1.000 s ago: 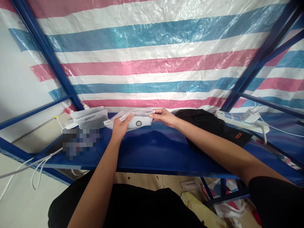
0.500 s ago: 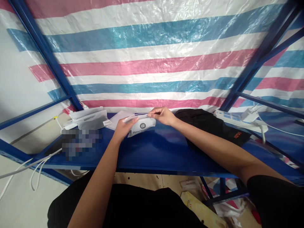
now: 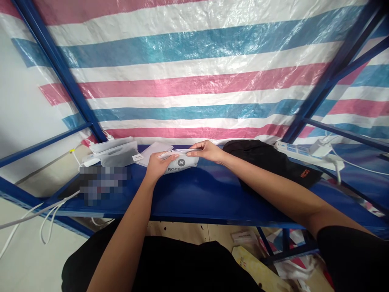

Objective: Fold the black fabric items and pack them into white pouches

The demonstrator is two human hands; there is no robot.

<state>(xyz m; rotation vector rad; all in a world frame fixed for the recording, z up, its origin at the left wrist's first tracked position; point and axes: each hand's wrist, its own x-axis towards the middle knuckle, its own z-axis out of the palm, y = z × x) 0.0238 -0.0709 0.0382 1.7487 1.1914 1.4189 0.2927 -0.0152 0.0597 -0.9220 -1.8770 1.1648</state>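
A pale, translucent zip pouch with a round logo and dark lettering is held up over the blue shelf. My left hand grips its top left edge, thumb on the front. At the top right edge, my right hand pinches the rim between thumb and fingers. The pouch's upper edge looks nearly level, and its contents cannot be made out. Behind it to the left lie flat whitish sheets or bags on the shelf.
Similar translucent pouches stand at the left beside a blurred-out patch. A black cloth item lies on the right, near a white power strip with plugs. Blue metal posts frame the shelf. White cables hang at the left.
My right hand has shifted slightly left and down along the pouch's rim, its thumb now on the front. The pouch is tipped a little, with its front showing shorter.
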